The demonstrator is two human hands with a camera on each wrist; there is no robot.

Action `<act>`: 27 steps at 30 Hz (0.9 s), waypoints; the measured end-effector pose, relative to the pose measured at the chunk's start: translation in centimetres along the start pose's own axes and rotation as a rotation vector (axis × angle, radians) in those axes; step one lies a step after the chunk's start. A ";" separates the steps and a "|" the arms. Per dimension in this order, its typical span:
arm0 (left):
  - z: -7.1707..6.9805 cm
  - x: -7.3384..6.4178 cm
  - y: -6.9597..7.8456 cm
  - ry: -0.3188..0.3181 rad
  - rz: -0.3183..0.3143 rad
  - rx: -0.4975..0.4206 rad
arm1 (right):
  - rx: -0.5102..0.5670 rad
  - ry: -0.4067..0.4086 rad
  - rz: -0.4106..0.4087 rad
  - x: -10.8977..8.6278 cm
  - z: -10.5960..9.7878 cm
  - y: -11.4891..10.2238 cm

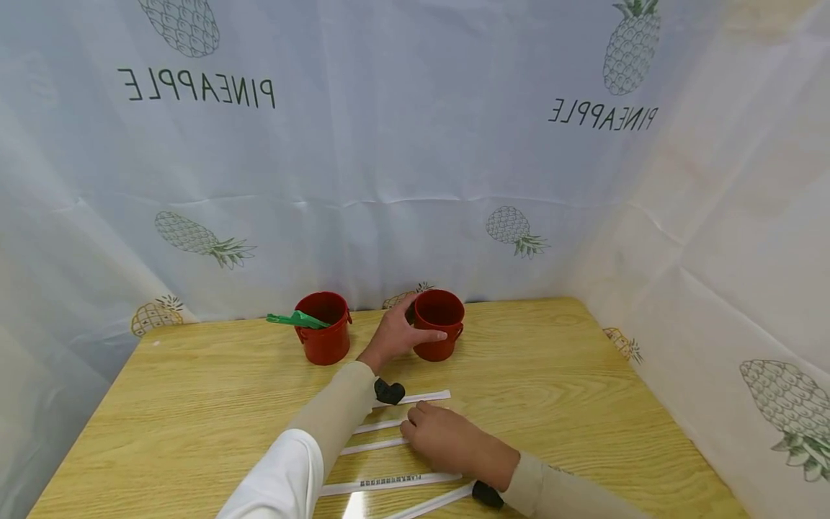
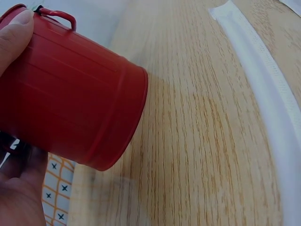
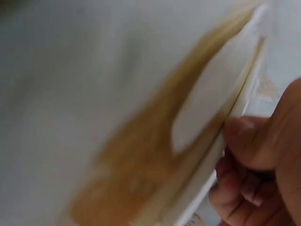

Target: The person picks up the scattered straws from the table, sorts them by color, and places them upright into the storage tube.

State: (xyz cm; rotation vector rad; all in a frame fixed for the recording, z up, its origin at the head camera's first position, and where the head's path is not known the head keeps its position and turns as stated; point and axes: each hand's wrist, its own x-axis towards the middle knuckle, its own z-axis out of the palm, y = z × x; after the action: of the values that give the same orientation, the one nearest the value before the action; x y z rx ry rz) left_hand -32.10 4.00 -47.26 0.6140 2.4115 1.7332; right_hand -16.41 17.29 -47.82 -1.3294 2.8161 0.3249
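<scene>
My left hand (image 1: 398, 330) grips a small red bucket (image 1: 436, 347) by its left side, at the back of the table. In the left wrist view the thumb lies near the bucket's rim and handle, with the other fingers round the far side. My right hand (image 1: 447, 438) is low over white paper-wrapped straws (image 1: 389, 484), nearer the front. In the blurred right wrist view, its thumb and curled fingers pinch a long white wrapped straw (image 3: 200, 190). The hand covers the right ends of some straws in the head view.
A second red bucket (image 1: 327, 346) stands to the left with a green item (image 1: 301, 319) leaning in it. Several wrapped straws lie across the wooden table (image 1: 551, 389). A pineapple-print curtain (image 1: 402, 144) hangs behind and to the right.
</scene>
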 end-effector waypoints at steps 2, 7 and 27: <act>0.0 0.0 0.0 -0.003 -0.005 -0.002 | -0.077 -0.033 -0.039 -0.2 -0.3 -0.2; -0.1 0.0 -0.1 0.003 -0.014 -0.010 | -0.082 -0.123 -0.070 -0.6 -1.3 -0.6; -0.2 -0.1 0.3 0.001 -0.007 -0.007 | 0.301 -0.022 0.081 -4.2 -5.0 3.9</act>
State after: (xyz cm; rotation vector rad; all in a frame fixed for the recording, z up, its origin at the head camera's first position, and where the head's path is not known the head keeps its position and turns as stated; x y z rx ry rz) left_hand -31.99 3.89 -46.93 0.6025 2.4042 1.7392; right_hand -16.32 21.95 -41.79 -1.1443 2.7634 -0.0826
